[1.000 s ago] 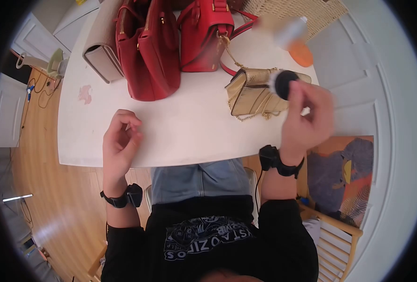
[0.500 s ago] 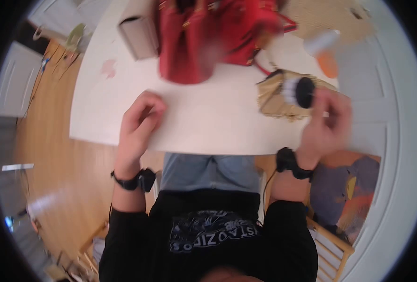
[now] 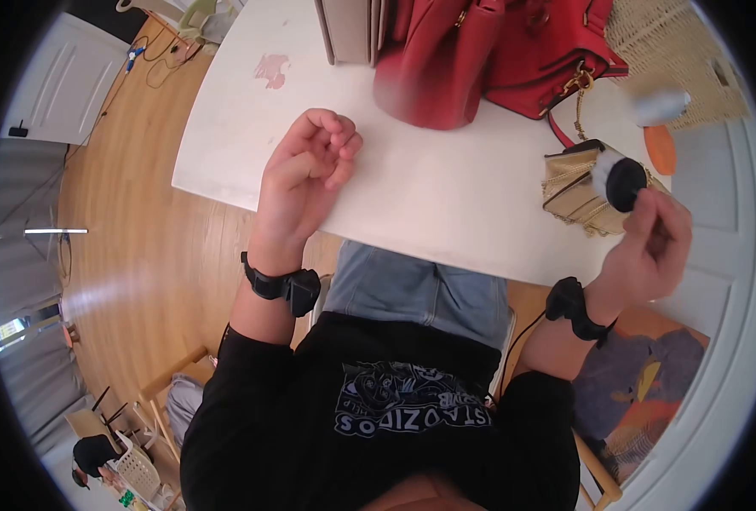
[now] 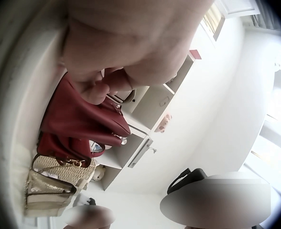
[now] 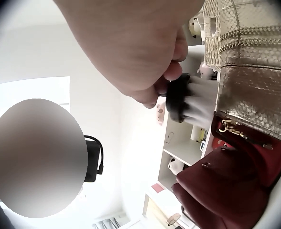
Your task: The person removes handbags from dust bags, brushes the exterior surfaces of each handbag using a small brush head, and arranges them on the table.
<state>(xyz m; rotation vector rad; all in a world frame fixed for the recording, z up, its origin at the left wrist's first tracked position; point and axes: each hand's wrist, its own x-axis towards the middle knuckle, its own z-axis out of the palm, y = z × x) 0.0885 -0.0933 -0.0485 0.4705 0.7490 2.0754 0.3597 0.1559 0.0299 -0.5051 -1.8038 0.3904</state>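
My right hand pinches a round black brush with pale bristles between thumb and fingers. The bristles are right at the gold chain bag, overlapping it in the head view. In the right wrist view the brush points its whitish bristles at the bag's textured gold side. My left hand holds nothing, its fingers loosely curled at the table's front edge. Beyond it stands a large red handbag, also seen past the fingers in the left wrist view.
A second red handbag and a beige bag line the back of the white table. Behind the gold bag are a woven basket, a whitish bottle-like thing and an orange piece.
The head view has turned, so the table and bags sit farther right in it. The brush stays in my right hand over the gold bag; my left hand stays loosely curled.
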